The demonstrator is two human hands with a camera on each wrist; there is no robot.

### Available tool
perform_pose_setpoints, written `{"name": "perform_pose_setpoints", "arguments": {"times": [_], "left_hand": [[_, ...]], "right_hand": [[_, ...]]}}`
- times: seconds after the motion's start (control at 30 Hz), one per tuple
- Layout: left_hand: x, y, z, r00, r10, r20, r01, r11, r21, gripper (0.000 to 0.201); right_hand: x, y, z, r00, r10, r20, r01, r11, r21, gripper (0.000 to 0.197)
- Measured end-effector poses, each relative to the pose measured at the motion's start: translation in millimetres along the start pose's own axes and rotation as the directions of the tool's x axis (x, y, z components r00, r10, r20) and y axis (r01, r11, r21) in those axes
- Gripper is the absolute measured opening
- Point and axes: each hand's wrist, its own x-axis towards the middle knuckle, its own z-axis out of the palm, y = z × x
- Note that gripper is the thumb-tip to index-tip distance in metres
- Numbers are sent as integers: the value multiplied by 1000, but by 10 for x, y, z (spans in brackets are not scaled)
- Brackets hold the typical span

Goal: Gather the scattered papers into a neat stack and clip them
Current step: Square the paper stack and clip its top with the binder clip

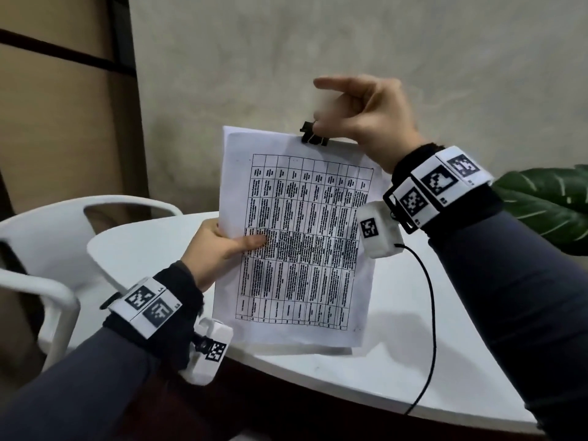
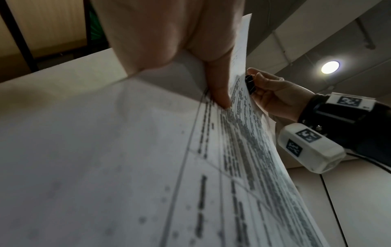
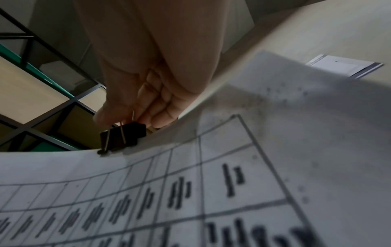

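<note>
Our left hand (image 1: 219, 246) holds the stack of papers (image 1: 296, 237) by its left edge, with the thumb lying flat on the printed front and the other fingers behind the sheets. We keep the papers upright in the air, above the white table (image 1: 397, 329) and not touching it. The front sheet shows a printed grid full of small dark text, which is too blurred for us to read.

At the top edge of the papers sits a black binder clip (image 1: 314, 136), a little right of the middle. In the right wrist view the clip (image 3: 123, 136) bites on the paper edge and its thin wire handles stand up. Our right hand (image 1: 366, 119) pinches these handles between the thumb and the curled fingers, while the index finger points out straight to the left. From the left wrist view we see the same grip from the side, the right hand (image 2: 273, 95) closed on the clip (image 2: 250, 84) at the far edge of the sheets.

Both wrists carry dark bands with black-and-white marker tags, and a black cable (image 1: 428, 313) hangs down from the right one over the table. A white plastic chair (image 1: 47, 243) stands to the left of the table, and some green leaves (image 1: 547, 202) show at the right, behind our right arm.
</note>
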Motion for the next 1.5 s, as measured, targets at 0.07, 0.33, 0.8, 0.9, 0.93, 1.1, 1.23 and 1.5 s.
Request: {"name": "perform_pose_setpoints", "arguments": {"times": [0.07,0.33,0.8,0.9,0.93,1.1,1.23,1.5], "left_hand": [[-22,-4,8,1000,19,-21,-18,999,39,53],[-29,46,24,987,96,-126,-68,975,212,14],[120,66,112,985,61,-161,-52,997,59,23],[124,85,103,985,53,-166,-48,998,34,20],[127,86,102,985,60,-159,-55,998,37,20],[129,78,116,989,98,-112,-84,989,122,18],[126,102,144,994,80,-72,-67,985,159,15],[407,303,162,991,37,-130,-35,999,14,54]], "right_hand": [[-9,-3,-7,999,29,32,-30,999,24,63],[5,32,-96,976,113,184,-120,992,26,66],[-213,198,110,979,-182,93,192,667,-719,24],[-263,282,131,974,-107,200,222,628,-746,25],[-264,295,129,970,-140,198,242,617,-749,28],[-184,134,63,983,-143,114,182,705,-686,62],[-103,-29,-79,964,102,246,115,674,-730,51],[-453,579,-279,849,-208,-486,-161,774,-612,100]]}}
